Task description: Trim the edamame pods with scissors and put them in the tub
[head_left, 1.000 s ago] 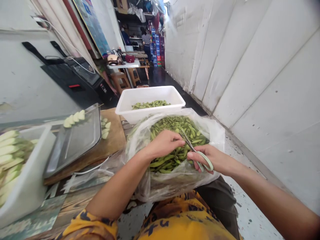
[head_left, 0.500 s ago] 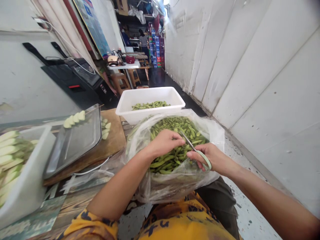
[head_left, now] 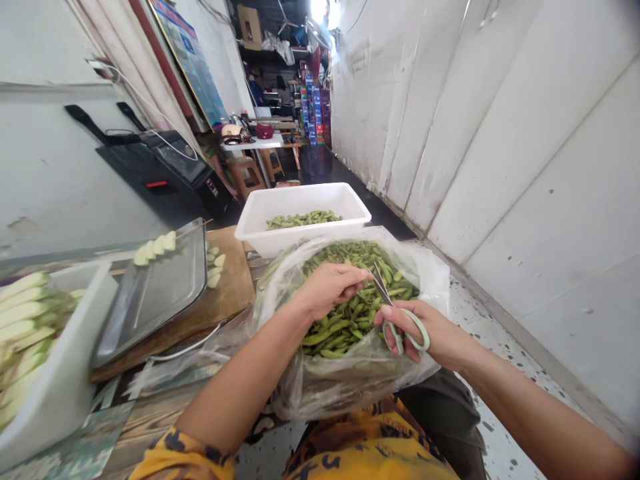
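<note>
My right hand [head_left: 423, 327] grips a pair of scissors [head_left: 383, 287] with pale green handles, its fingers through the loops. The metal blades are parted and point up and left. Just left of the blade tips, my left hand [head_left: 333, 288] is closed in a pinch; what lies between its fingertips is too small to make out. Both hands are over a clear plastic bag [head_left: 430, 270], rolled open and full of green edamame pods [head_left: 333, 330]. Beyond the bag stands a white plastic tub [head_left: 300, 237] with trimmed-looking pods [head_left: 305, 219] on its bottom.
At left, a white bin [head_left: 65, 373] holds pale green sliced pieces on sticks. A metal tray [head_left: 155, 307] with one skewer [head_left: 156, 248] rests on a wooden board [head_left: 233, 273]. A white wall [head_left: 530, 147] runs along the right. Farther back are a table, stools and a person.
The scissors have turned and their blades and handles have spread apart. My left fingers have curled in more and shifted slightly toward the blades. The camera view has tilted up a little.
</note>
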`<state>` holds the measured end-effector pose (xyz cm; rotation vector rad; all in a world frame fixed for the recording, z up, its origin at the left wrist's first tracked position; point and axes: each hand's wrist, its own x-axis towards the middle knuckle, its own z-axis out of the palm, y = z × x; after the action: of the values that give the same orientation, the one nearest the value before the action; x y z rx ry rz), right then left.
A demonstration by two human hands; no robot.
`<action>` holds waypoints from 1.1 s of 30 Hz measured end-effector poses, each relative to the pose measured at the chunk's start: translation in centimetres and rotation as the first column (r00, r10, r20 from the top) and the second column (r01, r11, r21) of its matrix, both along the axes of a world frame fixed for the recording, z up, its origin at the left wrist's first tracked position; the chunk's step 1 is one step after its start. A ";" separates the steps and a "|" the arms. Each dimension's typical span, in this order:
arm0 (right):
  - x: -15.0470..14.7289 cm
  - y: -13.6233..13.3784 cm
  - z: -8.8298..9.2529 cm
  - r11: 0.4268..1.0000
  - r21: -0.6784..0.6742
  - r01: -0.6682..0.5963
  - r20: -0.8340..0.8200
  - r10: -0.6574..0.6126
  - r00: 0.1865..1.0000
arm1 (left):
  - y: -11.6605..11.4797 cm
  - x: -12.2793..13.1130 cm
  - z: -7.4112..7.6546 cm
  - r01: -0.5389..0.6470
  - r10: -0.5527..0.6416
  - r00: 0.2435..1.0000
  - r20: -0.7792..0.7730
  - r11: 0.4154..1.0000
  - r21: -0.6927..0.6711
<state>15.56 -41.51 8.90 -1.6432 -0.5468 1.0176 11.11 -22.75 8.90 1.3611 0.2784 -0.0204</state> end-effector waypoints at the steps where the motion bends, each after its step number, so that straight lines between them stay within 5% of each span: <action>1: -0.1 0.0 0.1 1.000 0.005 -0.004 -0.002 0.004 1.000 | 0.0 0.0 0.1 -0.004 0.004 1.000 0.003 0.999 -0.048; 6: -0.7 0.0 0.4 1.000 0.024 -0.019 -0.002 0.019 1.000 | -0.3 0.2 0.2 -0.043 0.044 0.999 0.000 0.980 -0.196; 15: -0.6 0.7 -0.1 0.998 0.053 -0.016 0.003 0.016 1.000 | -0.6 0.1 -0.1 -0.115 0.117 0.993 0.027 0.992 -0.054; 33: -0.6 1.1 -0.3 0.991 0.105 0.087 -0.089 -0.078 0.993 | -0.9 0.2 0.1 -0.048 0.046 0.999 -0.018 0.993 -0.108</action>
<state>14.92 -40.37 8.55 -1.5076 -0.4654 0.9753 11.27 -23.62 9.04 1.2465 0.3180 -0.0064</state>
